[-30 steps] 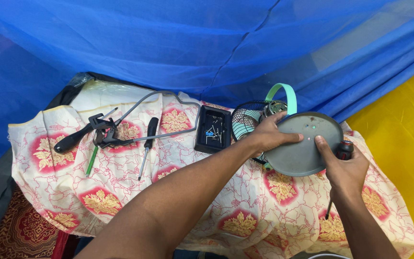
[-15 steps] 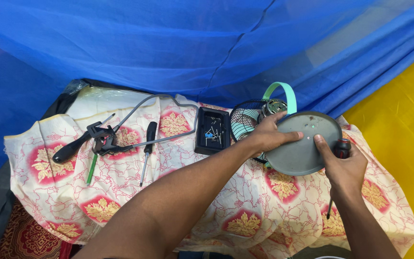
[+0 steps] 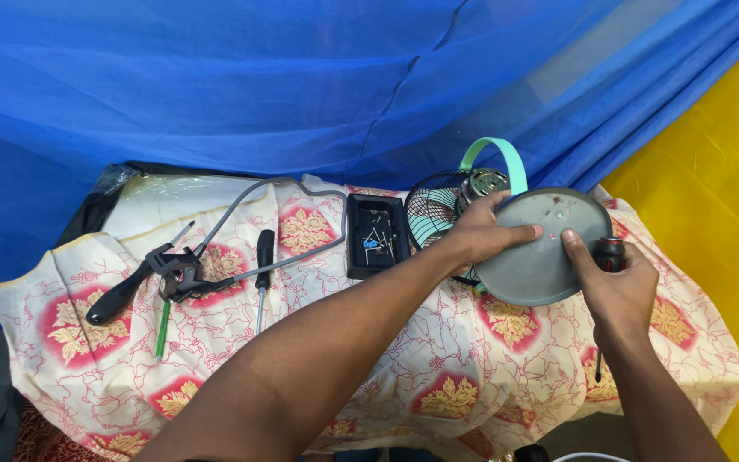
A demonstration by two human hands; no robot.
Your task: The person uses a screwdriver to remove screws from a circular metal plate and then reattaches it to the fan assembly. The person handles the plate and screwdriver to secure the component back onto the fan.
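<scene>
Lying at the left of a floral cloth were a black-handled screwdriver and a black tray of small parts. Right of these, the left hand spread flat on a smooth grey round disc, tilted against a wire-caged teal fan. At the disc's right edge, the right hand pinched its rim while clenching a dark screwdriver handle.
</scene>
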